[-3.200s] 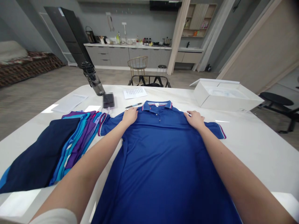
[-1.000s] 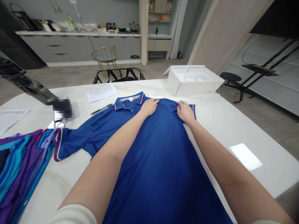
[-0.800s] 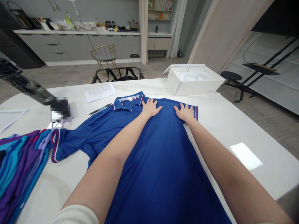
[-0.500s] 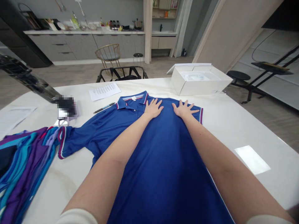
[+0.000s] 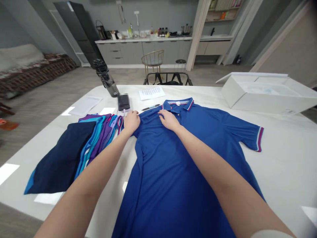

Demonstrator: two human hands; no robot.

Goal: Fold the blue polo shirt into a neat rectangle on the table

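Both bare hands have slid leftward — the left hand (image 5: 131, 121), fingers curled, now sits on the shoulder of the royal-blue polo shirt (image 5: 173, 185) by its striped cuff, whether pinching I cannot tell; the right hand (image 5: 169, 119) lies open beside the placket. That shirt rests on the white table (image 5: 292, 185), just right of a stack of teal-and-purple shirts (image 5: 96, 138).

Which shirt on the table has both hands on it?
The royal blue polo, laid out flat under the left hand and right hand; the teal and purple shirts lie overlapped beside it.
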